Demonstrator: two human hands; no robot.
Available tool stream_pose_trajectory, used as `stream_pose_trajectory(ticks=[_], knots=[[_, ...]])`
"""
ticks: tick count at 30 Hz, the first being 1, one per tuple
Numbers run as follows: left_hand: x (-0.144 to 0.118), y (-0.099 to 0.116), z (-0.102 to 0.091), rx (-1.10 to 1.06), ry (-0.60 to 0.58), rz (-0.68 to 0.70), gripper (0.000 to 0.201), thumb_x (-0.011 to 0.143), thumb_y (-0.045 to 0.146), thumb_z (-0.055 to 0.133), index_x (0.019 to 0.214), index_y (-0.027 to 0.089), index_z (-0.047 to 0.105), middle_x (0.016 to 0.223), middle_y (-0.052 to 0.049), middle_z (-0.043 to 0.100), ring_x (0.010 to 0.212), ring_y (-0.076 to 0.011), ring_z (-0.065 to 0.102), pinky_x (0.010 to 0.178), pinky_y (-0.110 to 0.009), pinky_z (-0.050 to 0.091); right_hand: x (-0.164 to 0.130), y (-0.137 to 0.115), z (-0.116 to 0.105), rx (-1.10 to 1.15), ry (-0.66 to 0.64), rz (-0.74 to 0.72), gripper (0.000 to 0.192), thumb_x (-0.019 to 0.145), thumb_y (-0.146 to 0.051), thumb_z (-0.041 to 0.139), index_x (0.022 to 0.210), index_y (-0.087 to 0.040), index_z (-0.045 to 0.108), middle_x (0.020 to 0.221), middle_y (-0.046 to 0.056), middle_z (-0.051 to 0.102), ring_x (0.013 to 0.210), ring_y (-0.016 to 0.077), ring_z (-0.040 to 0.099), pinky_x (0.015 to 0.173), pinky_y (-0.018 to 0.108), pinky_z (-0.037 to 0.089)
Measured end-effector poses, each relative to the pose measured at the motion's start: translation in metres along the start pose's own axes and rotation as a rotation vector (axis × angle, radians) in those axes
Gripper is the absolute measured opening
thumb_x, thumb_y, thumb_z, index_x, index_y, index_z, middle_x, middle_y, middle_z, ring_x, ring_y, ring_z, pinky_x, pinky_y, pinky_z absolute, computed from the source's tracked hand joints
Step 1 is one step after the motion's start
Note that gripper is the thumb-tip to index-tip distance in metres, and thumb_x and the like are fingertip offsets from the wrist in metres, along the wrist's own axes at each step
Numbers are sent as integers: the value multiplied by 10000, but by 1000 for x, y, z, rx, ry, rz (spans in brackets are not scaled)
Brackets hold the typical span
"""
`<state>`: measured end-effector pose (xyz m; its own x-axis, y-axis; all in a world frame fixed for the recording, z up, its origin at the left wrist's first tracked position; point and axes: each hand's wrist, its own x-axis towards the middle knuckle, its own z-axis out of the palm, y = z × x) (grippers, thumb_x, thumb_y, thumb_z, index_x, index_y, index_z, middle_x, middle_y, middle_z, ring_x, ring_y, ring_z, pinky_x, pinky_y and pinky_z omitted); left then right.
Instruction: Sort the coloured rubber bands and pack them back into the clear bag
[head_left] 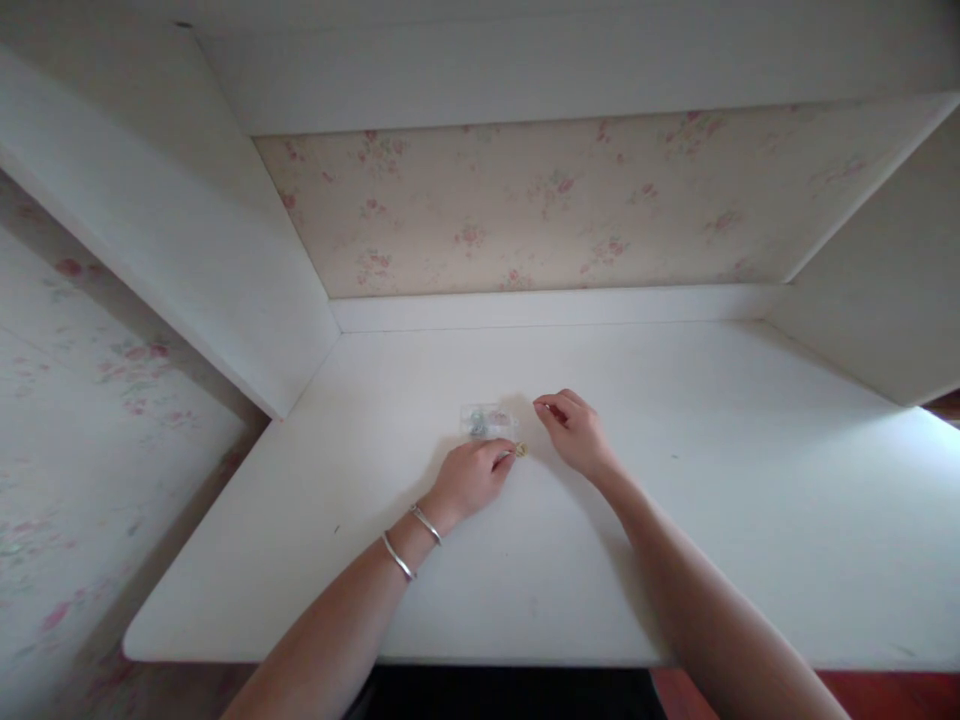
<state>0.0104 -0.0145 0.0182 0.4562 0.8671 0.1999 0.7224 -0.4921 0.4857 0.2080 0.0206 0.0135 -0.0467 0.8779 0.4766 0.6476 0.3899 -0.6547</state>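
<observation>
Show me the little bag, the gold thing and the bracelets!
bag [487, 420], head view, middle of the clear plastic.
gold thing [521, 450], head view, its visible tip.
bracelets [425, 523], head view, upper band on the left wrist.

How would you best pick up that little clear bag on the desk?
Probably pinch the clear bag by its far edge, coming from above: it lies flat on the desk, and the left hand crowds its near side. Its contents are too small to tell.

Soft daylight from the right washes the white desk [750, 520], brightest near its right edge. Faint shadows fall left of the right hand [576, 432] and left hand [472, 478]. The wide lens bends straight edges; the picture looks soft and pale.
</observation>
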Motion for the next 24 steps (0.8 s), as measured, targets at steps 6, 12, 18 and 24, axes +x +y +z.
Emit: stream_pose_trajectory(ticks=[6,12,18,24], knots=[[8,12,4,117,-94,15,288,929,334,384,1098,278,611,1033,-13,680,928,-177,625,777,-283,479,-2,0,3,2,-45,-13,213,883,-321,486,873,-216,671,754,14,576,631,117,518,597,246,399],[9,12,5,148,-128,18,289,929,331,377,1047,278,636,1011,-18,680,908,-190,622,752,-300,487,-5,2,7,1,-84,-27,230,886,-331,477,882,-218,677,779,20,593,641,115,529,600,243,404],[6,5,5,4,-28,40,251,908,288,426,962,249,668,952,-28,689,878,-174,623,763,-275,472,-6,-1,7,-11,-117,-40,252,889,-340,465,887,-210,681,769,22,589,633,114,522,604,247,403],[5,-1,4,-127,42,-5,222,887,287,472,946,212,673,916,-33,697,780,-149,621,739,-247,463,-5,-4,2,10,-189,-54,242,880,-326,479,874,-212,693,765,22,619,626,113,527,600,246,398]])
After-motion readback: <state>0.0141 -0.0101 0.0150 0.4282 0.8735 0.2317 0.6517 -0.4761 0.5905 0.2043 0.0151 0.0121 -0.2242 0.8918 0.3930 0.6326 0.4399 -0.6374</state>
